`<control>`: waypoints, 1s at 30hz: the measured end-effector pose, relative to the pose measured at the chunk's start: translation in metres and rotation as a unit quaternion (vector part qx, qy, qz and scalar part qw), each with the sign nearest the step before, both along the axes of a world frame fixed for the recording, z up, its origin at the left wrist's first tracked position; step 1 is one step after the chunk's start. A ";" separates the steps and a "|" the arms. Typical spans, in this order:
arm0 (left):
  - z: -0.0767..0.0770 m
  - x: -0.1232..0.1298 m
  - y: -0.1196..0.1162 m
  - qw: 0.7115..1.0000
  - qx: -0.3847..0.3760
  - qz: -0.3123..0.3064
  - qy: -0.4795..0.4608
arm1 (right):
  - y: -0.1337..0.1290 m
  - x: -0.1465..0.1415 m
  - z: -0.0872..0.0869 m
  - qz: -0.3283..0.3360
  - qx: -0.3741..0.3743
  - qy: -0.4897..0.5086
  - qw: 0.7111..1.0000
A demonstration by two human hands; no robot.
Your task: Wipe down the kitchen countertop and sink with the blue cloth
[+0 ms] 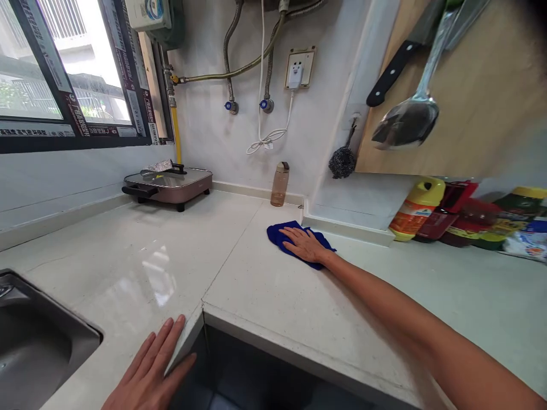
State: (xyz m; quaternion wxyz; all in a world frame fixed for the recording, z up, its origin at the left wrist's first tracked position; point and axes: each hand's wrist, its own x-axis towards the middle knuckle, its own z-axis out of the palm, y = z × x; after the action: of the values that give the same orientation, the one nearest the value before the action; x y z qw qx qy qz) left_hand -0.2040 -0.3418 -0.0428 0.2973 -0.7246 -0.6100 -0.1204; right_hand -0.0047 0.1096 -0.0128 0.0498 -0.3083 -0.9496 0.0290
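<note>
My right hand (304, 244) lies flat with outstretched fingers on a dark blue cloth (277, 234), pressing it against the white countertop (256, 279) near the wall corner. The cloth spreads out past the fingertips and under the wrist. At the counter's front edge, my left hand (151, 373) rests by the inner corner, fingers stretched out and holding nothing. Just behind the cloth stands a brownish see-through bottle (280, 185), upright against the back wall.
An electric pan (171, 185) with a glass lid sits at the back left. A sink (38, 341) lies front left. Several bottles and jars, including a yellow one (416, 210), line the right wall. A steel scrubber (342, 162), a ladle (405, 122) and a knife (393, 74) hang above.
</note>
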 end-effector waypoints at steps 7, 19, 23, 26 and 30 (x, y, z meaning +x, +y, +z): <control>0.015 0.010 -0.005 0.999 0.043 -0.006 0.000 | -0.047 0.087 -0.004 0.030 0.032 -0.003 0.999; -0.015 0.009 0.006 0.994 0.050 0.051 -0.083 | -0.174 0.187 0.016 0.120 -0.041 -0.021 0.992; -0.019 0.009 0.008 0.995 0.049 0.042 -0.076 | -0.194 0.182 0.025 0.139 -0.077 -0.040 0.986; -0.012 0.009 0.007 0.997 0.055 0.034 -0.040 | -0.196 0.162 0.028 0.168 -0.089 -0.060 0.980; -0.001 0.010 0.005 0.998 0.044 0.029 -0.018 | -0.193 0.117 0.029 0.251 -0.095 -0.059 0.961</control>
State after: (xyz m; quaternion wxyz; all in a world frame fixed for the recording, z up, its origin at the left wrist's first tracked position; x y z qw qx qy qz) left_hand -0.1938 -0.3365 -0.0437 0.3210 -0.6906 -0.6301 -0.1517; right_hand 0.1120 -0.0833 0.0162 -0.0445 -0.0641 -0.9906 0.1126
